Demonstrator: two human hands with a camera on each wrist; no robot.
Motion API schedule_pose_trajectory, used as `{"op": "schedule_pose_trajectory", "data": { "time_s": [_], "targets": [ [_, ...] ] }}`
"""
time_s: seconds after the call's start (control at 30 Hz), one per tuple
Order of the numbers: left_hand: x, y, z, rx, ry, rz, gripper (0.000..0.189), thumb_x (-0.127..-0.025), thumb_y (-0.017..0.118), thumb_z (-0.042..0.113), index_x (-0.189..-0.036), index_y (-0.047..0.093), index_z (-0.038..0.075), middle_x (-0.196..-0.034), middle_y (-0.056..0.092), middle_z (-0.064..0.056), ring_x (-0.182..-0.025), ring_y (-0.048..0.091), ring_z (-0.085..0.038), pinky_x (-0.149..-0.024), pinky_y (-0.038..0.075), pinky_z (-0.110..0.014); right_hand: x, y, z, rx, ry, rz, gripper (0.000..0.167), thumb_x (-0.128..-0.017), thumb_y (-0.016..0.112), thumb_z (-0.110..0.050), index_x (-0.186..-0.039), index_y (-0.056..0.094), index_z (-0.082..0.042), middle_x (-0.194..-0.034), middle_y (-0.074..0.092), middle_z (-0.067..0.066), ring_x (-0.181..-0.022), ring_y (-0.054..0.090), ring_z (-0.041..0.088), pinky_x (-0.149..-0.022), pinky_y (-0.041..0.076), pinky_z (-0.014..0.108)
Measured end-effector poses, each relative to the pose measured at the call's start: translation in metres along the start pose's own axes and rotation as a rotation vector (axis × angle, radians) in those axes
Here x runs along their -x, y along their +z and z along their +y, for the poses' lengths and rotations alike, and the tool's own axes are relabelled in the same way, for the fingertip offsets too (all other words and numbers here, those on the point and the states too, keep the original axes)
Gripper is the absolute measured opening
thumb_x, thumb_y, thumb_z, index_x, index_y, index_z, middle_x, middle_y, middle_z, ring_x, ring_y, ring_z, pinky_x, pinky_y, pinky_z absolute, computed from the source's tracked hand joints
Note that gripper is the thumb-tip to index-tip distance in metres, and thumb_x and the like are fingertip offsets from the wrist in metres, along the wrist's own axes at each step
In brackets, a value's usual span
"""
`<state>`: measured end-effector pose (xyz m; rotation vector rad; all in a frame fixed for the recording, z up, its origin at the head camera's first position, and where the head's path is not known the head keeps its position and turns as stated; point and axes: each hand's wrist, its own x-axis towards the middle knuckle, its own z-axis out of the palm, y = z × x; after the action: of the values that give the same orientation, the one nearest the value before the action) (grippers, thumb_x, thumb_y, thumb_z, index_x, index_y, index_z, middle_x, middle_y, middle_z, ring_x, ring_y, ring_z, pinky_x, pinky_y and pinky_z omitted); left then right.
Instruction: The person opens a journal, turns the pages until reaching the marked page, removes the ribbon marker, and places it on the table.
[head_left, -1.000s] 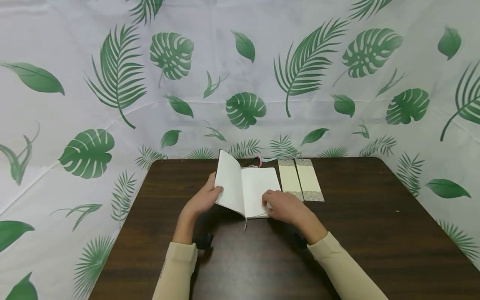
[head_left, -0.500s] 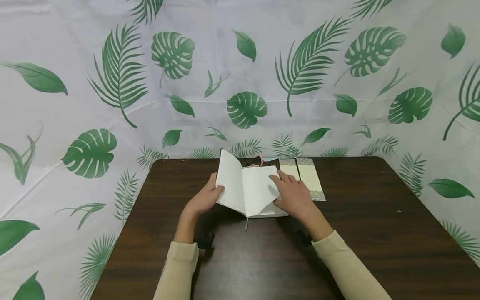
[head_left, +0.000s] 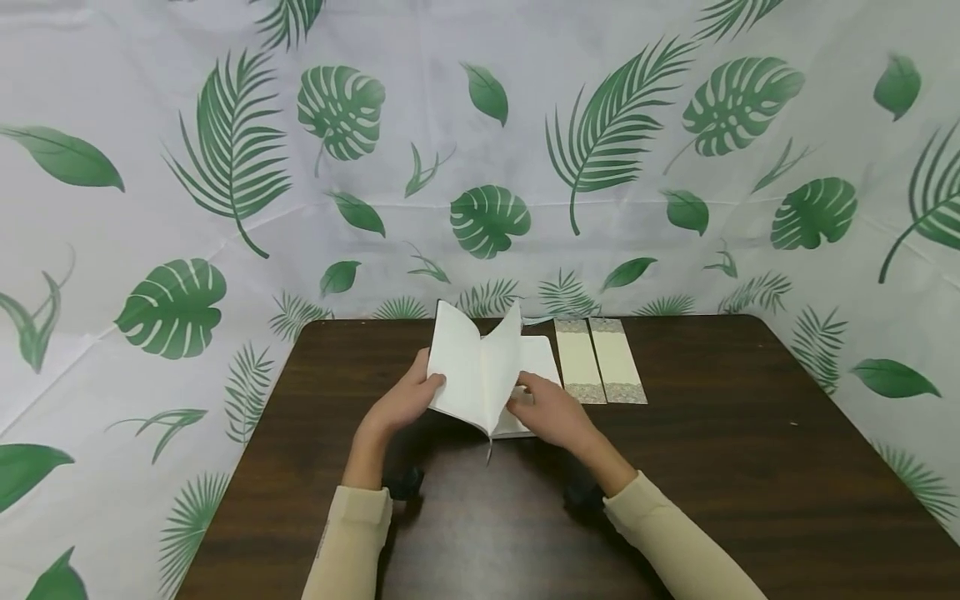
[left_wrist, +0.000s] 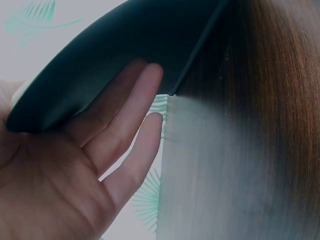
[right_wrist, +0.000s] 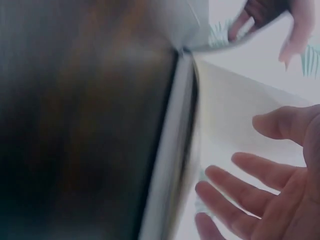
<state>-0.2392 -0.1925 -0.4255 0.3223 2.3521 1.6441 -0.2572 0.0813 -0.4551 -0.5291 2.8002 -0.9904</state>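
An open notebook (head_left: 461, 367) with white pages and a black cover (left_wrist: 120, 55) lies near the back of the table. My left hand (head_left: 401, 400) grips its raised left side, thumb on the page and fingers spread behind the cover. One leaf (head_left: 504, 362) stands up from the right side. My right hand (head_left: 551, 408) is at that leaf's right face, over the right-hand pages; in the right wrist view its thumb and fingers are apart. A thin ribbon marker (head_left: 489, 452) hangs from the bottom of the spine.
Two cream cards with patterned ends, the left card (head_left: 579, 358) and the right card (head_left: 618, 358), lie just right of the notebook. A light blue ribbon (head_left: 536, 320) shows behind it. The dark wood table (head_left: 720, 467) meets a leaf-print cloth (head_left: 420, 125) at the back.
My right hand went from the right page's lower corner out to its right edge, then back left, and a leaf now stands raised. My left hand keeps its hold on the notebook's left side.
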Motion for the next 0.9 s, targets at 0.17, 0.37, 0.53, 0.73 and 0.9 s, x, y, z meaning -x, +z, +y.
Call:
{"op": "schedule_pose_trajectory", "data": {
  "time_s": [0.17, 0.37, 0.53, 0.73, 0.9],
  "targets": [
    [0.000, 0.003, -0.003, 0.020, 0.000, -0.002, 0.062, -0.113, 0.036, 0.015, -0.166, 0.008, -0.001, -0.160, 0.028, -0.026, -0.135, 0.040, -0.038, -0.115, 0.033, -0.053, 0.004, 0.018, -0.005, 0.011, -0.046, -0.024, 0.039, -0.106, 0.064, -0.035, -0.139, 0.070, -0.015, -0.137, 0.073, 0.006, -0.127, 0.067, 0.029, -0.103, 0.054, 0.053],
    [-0.003, 0.002, -0.006, 0.026, 0.009, 0.003, 0.061, -0.117, 0.034, 0.023, -0.167, 0.006, 0.004, -0.163, 0.028, -0.023, -0.141, 0.043, -0.038, -0.119, 0.036, -0.055, 0.004, 0.025, -0.010, 0.005, -0.124, -0.026, 0.045, -0.104, 0.068, -0.031, -0.147, 0.067, -0.016, -0.142, 0.071, 0.007, -0.131, 0.065, 0.032, -0.106, 0.052, 0.055],
    [-0.003, 0.001, -0.002, 0.040, 0.012, -0.008, 0.063, -0.119, 0.029, 0.035, -0.169, 0.004, 0.006, -0.163, 0.029, -0.023, -0.147, 0.040, -0.038, -0.124, 0.031, -0.059, 0.007, 0.023, -0.013, 0.099, -0.167, -0.044, 0.049, -0.104, 0.068, -0.033, -0.151, 0.064, -0.020, -0.145, 0.069, 0.007, -0.132, 0.064, 0.035, -0.104, 0.052, 0.057],
    [-0.001, 0.001, 0.002, 0.052, -0.036, 0.008, 0.072, -0.116, 0.036, 0.048, -0.170, 0.007, 0.010, -0.160, 0.035, -0.020, -0.142, 0.046, -0.036, -0.122, 0.034, -0.059, 0.010, 0.020, -0.014, 0.152, -0.207, -0.083, 0.052, -0.107, 0.066, -0.033, -0.157, 0.058, -0.022, -0.151, 0.066, 0.008, -0.137, 0.061, 0.037, -0.108, 0.050, 0.060],
    [0.001, 0.003, 0.002, 0.011, -0.014, 0.012, 0.069, -0.110, 0.042, 0.023, -0.168, 0.010, 0.004, -0.162, 0.032, -0.023, -0.137, 0.046, -0.037, -0.116, 0.038, -0.055, 0.013, 0.019, -0.014, 0.162, -0.199, -0.117, 0.054, -0.108, 0.064, -0.038, -0.159, 0.055, -0.022, -0.155, 0.063, 0.008, -0.140, 0.058, 0.038, -0.111, 0.047, 0.062]
  ]
}}
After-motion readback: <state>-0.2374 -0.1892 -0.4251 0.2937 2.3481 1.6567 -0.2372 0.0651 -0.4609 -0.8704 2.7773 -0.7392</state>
